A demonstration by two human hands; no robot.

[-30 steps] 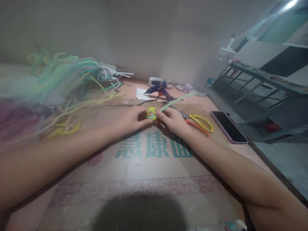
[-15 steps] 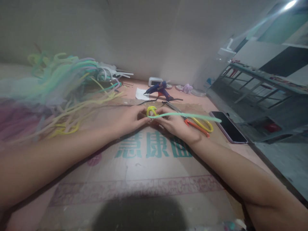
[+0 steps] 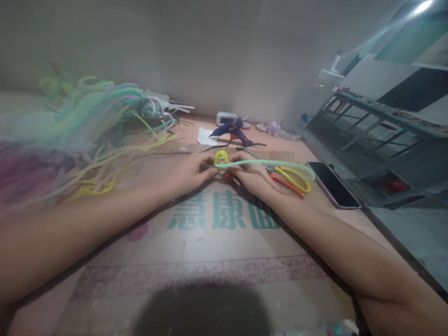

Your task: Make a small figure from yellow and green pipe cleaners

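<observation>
My left hand [image 3: 194, 171] pinches the left side of a small yellow pipe cleaner loop [image 3: 221, 153] over the cardboard. A mint green pipe cleaner [image 3: 280, 163] runs through the loop's base and stretches away to the right, its far end blurred. Close on the loop's other side, my right hand [image 3: 252, 175] has its fingers pressed together at the green pipe cleaner; the fingertips are partly hidden. Just beyond that hand lie scissors [image 3: 289, 185] with orange and yellow handles, the green strand passing over them.
A heap of pastel pipe cleaners [image 3: 115, 107] covers the left side. A blue glue gun [image 3: 236, 133] rests by white paper [image 3: 205, 135] and a small white device [image 3: 226, 118] at the back. The phone [image 3: 336, 186] lies near the right edge. Printed cardboard [image 3: 210, 252] covers the tabletop.
The green pipe cleaner's free end has swung slightly left. My right fingers have shifted a little at the loop, which shows more upright; my left hand is nearly still.
</observation>
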